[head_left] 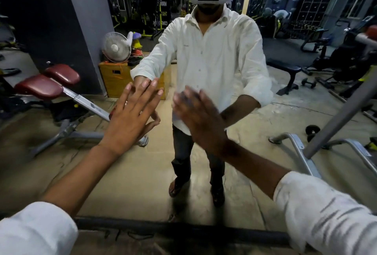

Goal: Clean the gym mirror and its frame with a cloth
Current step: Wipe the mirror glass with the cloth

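A dim gym filled the large wall mirror (142,183), whose glass showed a red padded bench (51,85) near its left edge and a white fan (116,47) on a yellow wooden box (114,80). The left hand (130,116) lay flat on the glass near its middle, fingers straight and spread, gripping nothing. The blurred right hand (201,120) was spread open just beside it. The dark frame bar (163,227) ran along the mirror's lower edge, well below both hands.

Dim gym: maroon bench (38,89), fan (116,47) on yellow box (114,81), concrete floor (142,173).
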The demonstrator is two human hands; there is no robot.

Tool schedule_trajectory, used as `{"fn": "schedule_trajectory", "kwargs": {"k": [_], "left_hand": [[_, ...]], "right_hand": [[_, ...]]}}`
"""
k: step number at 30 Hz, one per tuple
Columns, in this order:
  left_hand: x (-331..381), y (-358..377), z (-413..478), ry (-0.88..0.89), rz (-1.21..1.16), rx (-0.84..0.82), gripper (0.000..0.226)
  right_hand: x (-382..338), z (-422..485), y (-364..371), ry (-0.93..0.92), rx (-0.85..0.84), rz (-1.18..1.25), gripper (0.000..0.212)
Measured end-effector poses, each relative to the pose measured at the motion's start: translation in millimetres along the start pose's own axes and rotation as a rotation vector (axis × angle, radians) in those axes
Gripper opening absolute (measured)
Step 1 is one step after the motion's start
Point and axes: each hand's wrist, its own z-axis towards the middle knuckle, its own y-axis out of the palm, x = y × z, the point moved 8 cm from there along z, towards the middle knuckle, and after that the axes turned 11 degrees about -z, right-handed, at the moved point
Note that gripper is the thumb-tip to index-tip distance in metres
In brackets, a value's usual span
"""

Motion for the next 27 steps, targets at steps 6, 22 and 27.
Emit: {"fn": "schedule_trajectory", "kwargs": {"k": [6,22,27], "left_hand": [[-3,-1,-2,0.029,-0.040,-0.075,0.093],[-25,-23,15,0.115,0.002,-0.107,0.084],[-22,-17,14,0.075,-0.005,-0.130,0.103]], "right_hand": [[-89,-119,42,-0.591,-0.176,-0.207,0.055],[50,78,-35,-0.124,-0.090,-0.215,0.054],[50,96,-39,-0.043,-0.033,-0.239,0.050]]}}
